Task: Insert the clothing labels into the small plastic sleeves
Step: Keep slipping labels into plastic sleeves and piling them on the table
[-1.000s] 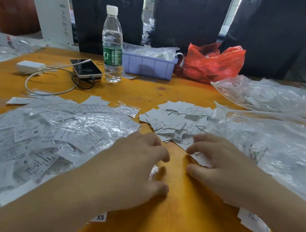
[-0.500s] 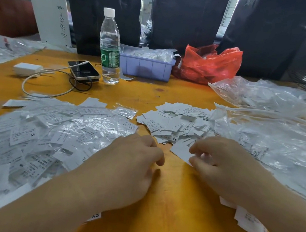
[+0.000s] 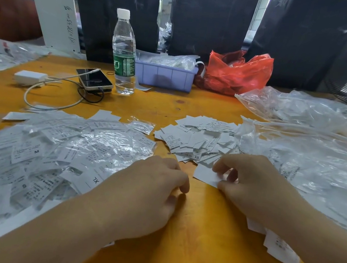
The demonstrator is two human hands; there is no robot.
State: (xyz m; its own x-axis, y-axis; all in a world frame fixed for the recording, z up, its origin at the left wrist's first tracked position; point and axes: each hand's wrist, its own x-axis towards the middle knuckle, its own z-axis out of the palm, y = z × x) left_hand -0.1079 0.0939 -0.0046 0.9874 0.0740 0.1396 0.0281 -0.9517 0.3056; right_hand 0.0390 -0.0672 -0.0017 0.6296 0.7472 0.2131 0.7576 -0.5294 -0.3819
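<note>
1. Across the orange table (image 3: pixel 188 241), two big spreads of work lay apart: a wide heap of filled sleeves (image 3: pixel 46 155) on the left, glossy and crinkled over printed paper, and a smaller pile of bare labels (image 3: pixel 199 140) in the middle, flat white rectangles with size letters.
2. To the right, large clear bags (image 3: pixel 305 163) sat slack and wrinkled, apparently holding more stock.
3. The right hand (image 3: pixel 252 188), which a second earlier lay flat at the edge of the label pile, had drawn back toward the person with one label (image 3: pixel 205 175) pinched between thumb and fingers. That probably meant the next piece was picked and ready for sleeving.
4. The left hand (image 3: pixel 145 195) had curled its fingers down against the table beside the filled heap; whether it held a sleeve could not be told, since the fingertips were hidden.
5. The picked label looked thin, stiff and blank on its upper face, one corner raised off the table.
</note>
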